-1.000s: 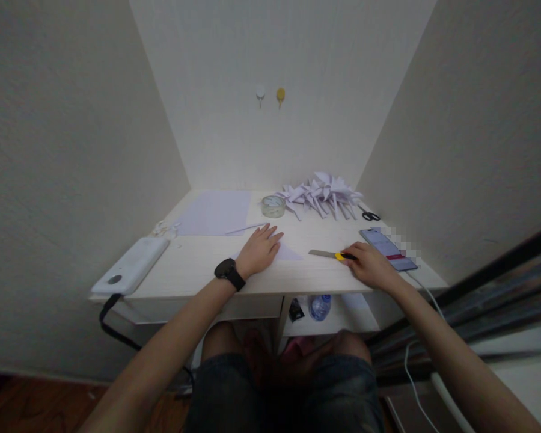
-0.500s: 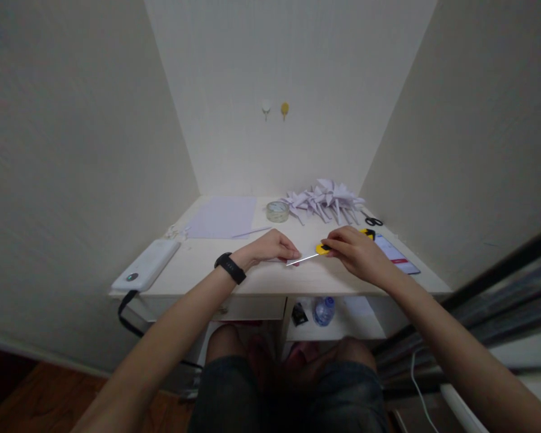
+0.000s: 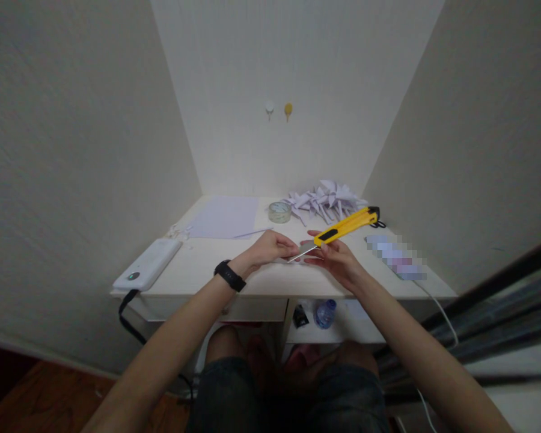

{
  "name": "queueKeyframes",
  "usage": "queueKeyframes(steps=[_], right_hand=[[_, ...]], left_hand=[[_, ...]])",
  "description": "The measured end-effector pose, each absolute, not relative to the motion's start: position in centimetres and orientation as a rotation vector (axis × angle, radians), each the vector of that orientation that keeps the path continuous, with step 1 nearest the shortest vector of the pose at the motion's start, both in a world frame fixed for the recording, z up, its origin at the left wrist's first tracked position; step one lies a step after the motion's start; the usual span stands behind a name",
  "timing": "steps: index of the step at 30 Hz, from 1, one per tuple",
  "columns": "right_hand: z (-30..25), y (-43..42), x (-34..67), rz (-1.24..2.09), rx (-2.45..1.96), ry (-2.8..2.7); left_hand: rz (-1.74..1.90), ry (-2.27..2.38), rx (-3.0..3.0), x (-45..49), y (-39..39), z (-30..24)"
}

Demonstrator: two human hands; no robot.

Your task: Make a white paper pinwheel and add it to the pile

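My right hand (image 3: pixel 338 264) holds a yellow and black utility knife (image 3: pixel 349 225) loosely, between thumb and fingers with some fingers spread. Its blade (image 3: pixel 304 249) is out and points left, and the handle slants up to the right. At the blade's tip, my left hand (image 3: pixel 273 248) is closed in a pinch. Something thin and pale shows under its fingertips, too small to make out. A black watch (image 3: pixel 229 275) is on my left wrist. Both hands are just above the white desk (image 3: pixel 198 270).
Folded paper pinwheels (image 3: pixel 327 198) are piled at the back right beside a tape roll (image 3: pixel 279 211). Paper sheets (image 3: pixel 225 213) and a thin paper stick (image 3: pixel 253 232) are at back left. A white power bank (image 3: pixel 148 264) sits left; a blurred-out phone (image 3: pixel 394 257) with a cable lies right. A bottle (image 3: pixel 324 314) stands below.
The knife's handle has swung up and away, showing its full length. My right fingers have loosened and spread beneath it. My left hand has stayed nearly still.
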State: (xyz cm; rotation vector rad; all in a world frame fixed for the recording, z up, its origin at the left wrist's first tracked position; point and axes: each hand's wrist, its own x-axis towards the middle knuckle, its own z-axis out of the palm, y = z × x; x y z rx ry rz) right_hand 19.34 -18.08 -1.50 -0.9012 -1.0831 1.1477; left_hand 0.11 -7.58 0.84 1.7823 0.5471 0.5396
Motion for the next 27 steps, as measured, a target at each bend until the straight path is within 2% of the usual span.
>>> queueKeyframes(steps=[11,16,21,27], right_hand=[[-3.1,-12.1,23.4,1.090,-0.819,-0.841],[-4.1,-8.3,25.8,1.069,-0.885,-0.775],[-5.5,-7.2,25.4,1.171,-0.899,-0.755],[-5.5,-7.5,25.4,1.213,-0.902,-0.672]], left_hand=[[0.521,0.631,2.295,1.0,-4.3,0.5],[0.125,0.457,2.882,0.7,-3.3,0.6],[-0.004,0.423,3.031,1.6,-3.4,0.8],[0.065,0.485,3.099,2.4,-3.0,0.5]])
